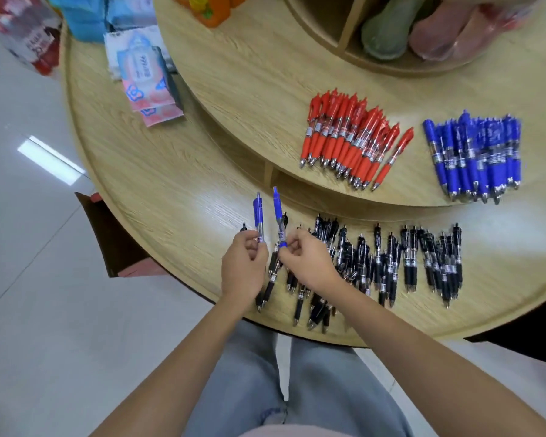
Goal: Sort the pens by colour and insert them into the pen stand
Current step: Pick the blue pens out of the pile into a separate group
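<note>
The left grip (243, 263), a bare hand just below the centre of the frame, is pinched shut on a blue pen (258, 219) between thumb and fingertips, and the pen stands nearly upright with its silver push-button on top. Just to its right, the right grip (306, 260) is clamped the same way on a second blue pen (278, 212), which tilts slightly left and has a bit of its blue rubber sleeve showing at the fingers. Both pens have a blue upper half with a clip, then a clear barrel carrying a printed label (too small to read).

Beneath and to the right of the hands, black pens (391, 263) lie spread in a loose row on the lower tier of the round wooden table (171, 184). On the raised tier (249, 74) above, red pens (350, 143) lie in a tight fan at centre right, with a heap of blue pens (476, 152) near the right edge, well apart from the red. Wrapped tissue packs (139, 70) sit at the upper left.
</note>
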Demonstrator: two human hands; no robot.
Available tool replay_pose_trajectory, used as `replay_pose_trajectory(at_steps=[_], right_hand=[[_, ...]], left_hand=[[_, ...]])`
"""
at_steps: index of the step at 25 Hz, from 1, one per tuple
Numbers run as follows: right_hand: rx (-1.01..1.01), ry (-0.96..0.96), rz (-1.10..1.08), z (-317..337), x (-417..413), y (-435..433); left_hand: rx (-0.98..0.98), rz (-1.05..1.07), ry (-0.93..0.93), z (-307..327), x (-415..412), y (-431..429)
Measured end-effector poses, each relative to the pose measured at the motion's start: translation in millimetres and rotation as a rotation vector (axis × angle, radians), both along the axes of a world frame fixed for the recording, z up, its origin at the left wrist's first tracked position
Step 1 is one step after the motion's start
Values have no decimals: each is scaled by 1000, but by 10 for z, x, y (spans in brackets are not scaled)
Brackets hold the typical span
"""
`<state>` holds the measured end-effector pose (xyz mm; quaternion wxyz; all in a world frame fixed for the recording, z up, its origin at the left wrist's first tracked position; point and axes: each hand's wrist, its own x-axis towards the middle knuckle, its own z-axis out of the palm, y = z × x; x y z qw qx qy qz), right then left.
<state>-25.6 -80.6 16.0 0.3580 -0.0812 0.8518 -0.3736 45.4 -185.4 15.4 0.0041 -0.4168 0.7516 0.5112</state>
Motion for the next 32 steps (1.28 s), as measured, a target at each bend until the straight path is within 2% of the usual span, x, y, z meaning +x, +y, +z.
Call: replay_pose_trajectory(at_steps=[7,14,18,22,26,32], right_hand=[[-197,98,-351,636,-86,1185],[-219,318,-548,890,-1221,2324],[-55,327,-503,821,-1972,2772],[91,355,-380,677,-2428,2841],[154,356,-253,617,-2523,2714],[162,436,-293,523,-2482,2664]], left_hand=[[110,-221,231,682,-436,969],[-21,-324,237,978,-1554,2001],[-185,-347,186,942,-2233,2477],[-406,-379,95,853,-2674,2685],[-552,-396,-3,731,-2790,2668],[-677,-476,-123,647,-2807,2647]])
